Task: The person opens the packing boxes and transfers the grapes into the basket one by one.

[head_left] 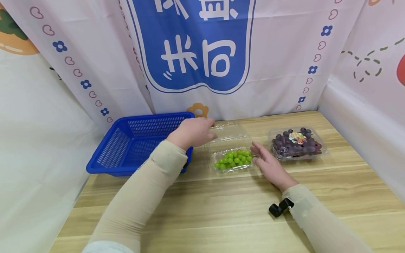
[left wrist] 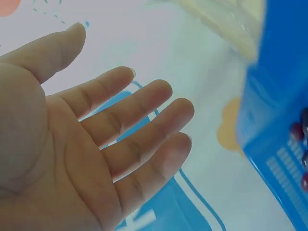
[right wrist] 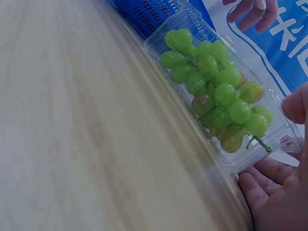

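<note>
Green grapes (head_left: 234,159) lie in a clear plastic clamshell box (right wrist: 161,36) on the table, its transparent lid (head_left: 228,131) folded back away from me. My left hand (head_left: 197,131) hovers beside the lid, near the blue basket; the left wrist view shows its palm bare and fingers (left wrist: 139,130) spread. At the right end of the box is my right hand (head_left: 269,167), fingers extended. In the right wrist view its thumb (right wrist: 294,105) is beside the rim and its other fingers lie low against the end wall; firm contact is hard to tell.
A blue perforated basket (head_left: 104,154) stands at the left. Dark round fruits (left wrist: 304,132) show by its wall in the left wrist view. Right of my right hand sits a closed clear box of dark grapes (head_left: 295,144). A printed cloth (head_left: 196,102) hangs behind the table.
</note>
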{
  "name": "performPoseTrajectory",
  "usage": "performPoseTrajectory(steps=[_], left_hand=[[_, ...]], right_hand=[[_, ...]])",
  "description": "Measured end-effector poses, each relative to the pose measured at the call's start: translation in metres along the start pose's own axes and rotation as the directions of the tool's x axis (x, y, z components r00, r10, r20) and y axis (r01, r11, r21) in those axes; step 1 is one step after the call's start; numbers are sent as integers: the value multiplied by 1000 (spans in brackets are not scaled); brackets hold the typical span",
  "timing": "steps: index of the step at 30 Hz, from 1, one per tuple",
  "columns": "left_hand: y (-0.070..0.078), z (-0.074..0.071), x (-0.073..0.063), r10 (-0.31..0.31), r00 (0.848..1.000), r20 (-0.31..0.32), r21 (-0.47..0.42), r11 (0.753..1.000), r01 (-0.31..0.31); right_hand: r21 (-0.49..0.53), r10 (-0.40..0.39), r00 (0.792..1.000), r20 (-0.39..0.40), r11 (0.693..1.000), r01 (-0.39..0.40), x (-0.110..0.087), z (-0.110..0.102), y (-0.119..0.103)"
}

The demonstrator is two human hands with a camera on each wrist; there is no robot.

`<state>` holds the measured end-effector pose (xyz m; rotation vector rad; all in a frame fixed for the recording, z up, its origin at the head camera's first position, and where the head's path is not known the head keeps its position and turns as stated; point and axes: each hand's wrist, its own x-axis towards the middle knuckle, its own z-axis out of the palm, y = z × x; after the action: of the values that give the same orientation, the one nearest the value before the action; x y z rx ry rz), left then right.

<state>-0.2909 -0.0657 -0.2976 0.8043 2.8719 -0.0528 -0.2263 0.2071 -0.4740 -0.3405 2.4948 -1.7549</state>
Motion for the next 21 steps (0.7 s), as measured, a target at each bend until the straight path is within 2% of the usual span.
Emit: performPoseTrajectory(steps=[3,10,21], left_hand=[[13,7,-1,33,999,-17,42,999,-33],[38,28,3,103,995,-7,65,993,-102],[58,56,16,221,975,4,98,971,-220]], right_hand=[[1,-5,1000,-2,1000,5,0,0,0],[-11,-12,1000,-2,1000,12,-2,0,-2],[3,-5,1000,13,1000,5,0,0,1]])
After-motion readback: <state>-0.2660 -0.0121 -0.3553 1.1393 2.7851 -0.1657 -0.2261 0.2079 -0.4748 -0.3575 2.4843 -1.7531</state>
